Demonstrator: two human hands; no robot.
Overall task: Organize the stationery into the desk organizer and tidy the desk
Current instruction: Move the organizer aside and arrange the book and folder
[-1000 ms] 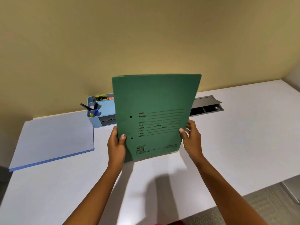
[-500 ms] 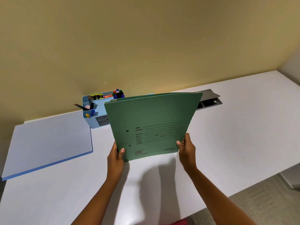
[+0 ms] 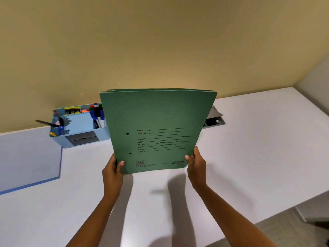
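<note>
Filing step: left hand and right hand grip green folder upright above table; next move likely requires placement beside organizer at far edge.

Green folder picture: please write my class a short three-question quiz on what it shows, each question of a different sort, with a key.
1. True or false: the green folder lies flat on the white desk.
2. Multiple choice: where do the left hand and the right hand grip the folder?
A. at its top corners
B. at its bottom corners
C. halfway up its sides
3. Fill in the gap: in the head view, the blue desk organizer stands to the ____ of the folder.

Key: 1 false, it is held up off the desk; 2 B; 3 left.
</note>
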